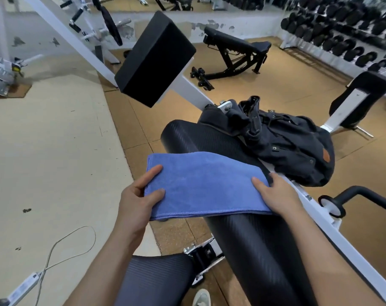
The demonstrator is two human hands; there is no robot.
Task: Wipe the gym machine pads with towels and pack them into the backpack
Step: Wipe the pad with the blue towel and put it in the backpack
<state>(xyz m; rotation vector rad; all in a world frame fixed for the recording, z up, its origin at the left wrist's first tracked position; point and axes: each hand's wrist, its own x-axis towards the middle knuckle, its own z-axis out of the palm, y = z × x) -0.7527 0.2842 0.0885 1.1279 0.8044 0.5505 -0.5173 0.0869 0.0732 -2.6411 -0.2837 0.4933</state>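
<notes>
A folded blue terry towel (pixel 204 184) lies across the long black ribbed machine pad (pixel 249 235). The left hand (pixel 139 202) pinches its left edge — thumb on top, fingers below — while the right hand (pixel 276 195) lies flat with open fingers on its right end. The dark fabric backpack (pixel 293 144) sits just beyond on the same pad.
</notes>
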